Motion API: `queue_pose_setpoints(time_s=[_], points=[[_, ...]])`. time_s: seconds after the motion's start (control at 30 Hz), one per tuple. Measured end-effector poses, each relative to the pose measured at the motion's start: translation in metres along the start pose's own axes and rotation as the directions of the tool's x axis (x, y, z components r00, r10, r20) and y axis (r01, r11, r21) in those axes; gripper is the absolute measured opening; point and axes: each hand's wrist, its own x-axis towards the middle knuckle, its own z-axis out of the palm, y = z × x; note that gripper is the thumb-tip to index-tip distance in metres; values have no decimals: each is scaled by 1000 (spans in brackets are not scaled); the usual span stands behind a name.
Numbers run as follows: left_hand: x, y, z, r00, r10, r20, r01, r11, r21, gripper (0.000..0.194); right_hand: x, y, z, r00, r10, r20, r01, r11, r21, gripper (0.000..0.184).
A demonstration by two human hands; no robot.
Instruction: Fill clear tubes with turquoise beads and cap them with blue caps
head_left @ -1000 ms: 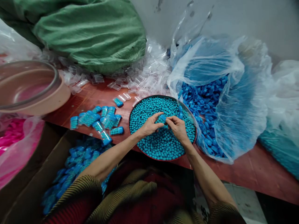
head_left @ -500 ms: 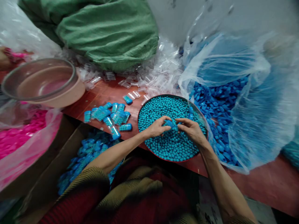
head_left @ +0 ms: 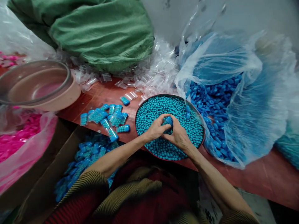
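Left grip (head_left: 156, 128), right grip (head_left: 179, 134), cap (head_left: 168, 120) between

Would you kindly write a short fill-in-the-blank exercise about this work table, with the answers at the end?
1. Over the beads, the left hand and right hand have a small ____ piece between them.
2. The large cloth bundle is coloured ____.
3. For the person, the open bag of blue plastic parts lies to the beads' ____ side.
4. The parts in the bag at lower left are ____.

Missing words: blue; green; right; pink.
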Motion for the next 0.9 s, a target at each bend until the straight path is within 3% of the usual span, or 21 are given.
queue_pose_setpoints(time_s=[0.2, 0.33, 0.47, 0.57, 0.67, 0.73, 0.83, 0.9], points=[[-5, 9, 8, 992, -103, -77, 99, 993, -58, 28, -1, 1, 6, 981, -138, -134, 123, 986, -117, 69], [-7, 9, 13, 987, -127, -95, 120, 990, -72, 22, -5, 6, 13, 983, -124, -135, 109, 988, -109, 70], [-4, 3, 14, 989, -113, -98, 120, 990, 68, 19, -10, 2, 25, 989, -24, -143, 11, 996, -92, 76], [-4, 2, 5, 995, -69, -66, 85, 954, 288, 22, -9, -10, 25, 997, 49, -55, -56, 990, -131, 77], [-14, 8, -22, 997, -18, -79, 56, 865, 499, 31, -6, -21, 16, 998, 32, 53, -22, 981, -191, 74], [-28, 13, -50, 984, 24, -177, 95, 770, 631, 36, -8, -20, 9, 999, 17, 49, -6, 976, -216, 70], [-58, 17, -100, 908, 64, -414, 307, 572, 760, 40, -16, -5, 1, 999, 14, -38, -22, 978, -209, 56], [-78, 16, -128, 842, 80, -534, 463, 402, 790, 42, -23, 5, -3, 997, -55, -51, 44, 980, -193, 47]])
